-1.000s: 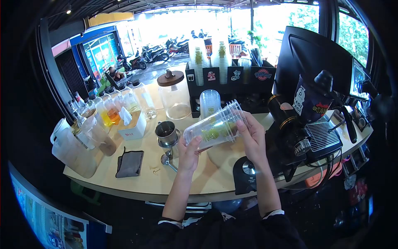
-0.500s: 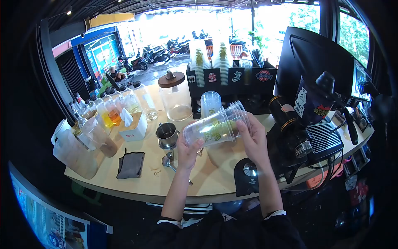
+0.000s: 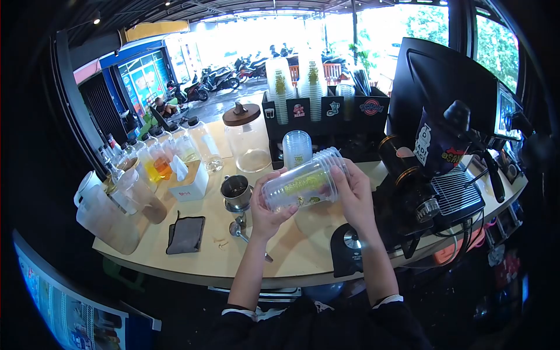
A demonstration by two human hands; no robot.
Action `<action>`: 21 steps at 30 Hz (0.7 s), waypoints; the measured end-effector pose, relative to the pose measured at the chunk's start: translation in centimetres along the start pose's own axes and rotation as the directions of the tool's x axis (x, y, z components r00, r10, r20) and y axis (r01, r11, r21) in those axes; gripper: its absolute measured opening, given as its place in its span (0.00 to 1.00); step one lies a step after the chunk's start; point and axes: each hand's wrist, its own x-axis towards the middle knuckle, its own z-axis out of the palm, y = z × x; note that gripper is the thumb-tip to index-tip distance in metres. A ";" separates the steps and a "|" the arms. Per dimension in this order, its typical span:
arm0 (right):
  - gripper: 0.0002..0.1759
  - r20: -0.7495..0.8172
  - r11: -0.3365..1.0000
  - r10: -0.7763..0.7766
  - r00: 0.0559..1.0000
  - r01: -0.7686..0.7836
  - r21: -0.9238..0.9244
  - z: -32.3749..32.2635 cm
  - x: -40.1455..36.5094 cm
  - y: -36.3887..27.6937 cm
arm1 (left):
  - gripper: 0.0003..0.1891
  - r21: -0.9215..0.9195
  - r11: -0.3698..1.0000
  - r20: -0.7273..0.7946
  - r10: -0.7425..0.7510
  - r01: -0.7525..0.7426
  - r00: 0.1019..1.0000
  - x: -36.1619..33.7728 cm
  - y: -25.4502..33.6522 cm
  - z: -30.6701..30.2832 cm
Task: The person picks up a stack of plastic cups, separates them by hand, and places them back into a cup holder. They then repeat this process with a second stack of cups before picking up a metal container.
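Observation:
A short stack of clear plastic cups with green print lies nearly sideways between my two hands, above the counter. My left hand is wrapped round the base end of the stack. At the rim end, my right hand grips the cups with its thumb on the near side. Behind them another clear cup stack stands upside down. Left of my left hand is a metal cup, with a metal spoon below it.
Bottles, a tissue box, pitchers and a folded cloth occupy the left. A lidded jar and black cup holder stand behind. At right are a black grinder and a drip tray.
The held cups have turned, so their print faces differently, and their rims sit closer together. My left hand's fingers have shifted round the base end.

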 end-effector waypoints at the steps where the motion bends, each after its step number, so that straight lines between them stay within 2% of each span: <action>1: 0.14 0.001 1.000 0.000 1.000 0.000 0.000 0.0 0.0 0.0 | 0.37 0.000 1.000 -0.001 0.000 0.000 1.000 0.0 0.0 0.0; 7: 0.15 0.015 0.998 -0.038 0.999 0.038 -0.050 0.0 -0.3 0.2 | 0.37 -0.001 1.000 0.003 -0.024 0.024 1.000 0.0 0.5 0.2; 13: 0.15 0.001 1.000 -0.017 1.000 0.017 0.013 -0.3 -0.2 0.0 | 0.38 -0.021 1.000 0.014 0.000 0.000 1.000 0.0 0.6 0.3; 19: 0.15 0.008 0.998 -0.058 0.998 0.058 -0.003 -0.4 -0.3 0.0 | 0.36 -0.074 0.997 -0.061 0.008 -0.012 0.998 -0.3 -0.2 0.2; 21: 0.17 0.008 0.986 -0.152 0.988 0.152 -0.069 -0.4 -0.2 0.0 | 0.33 -0.197 0.977 -0.131 -0.104 0.077 0.986 -0.6 -0.6 -0.3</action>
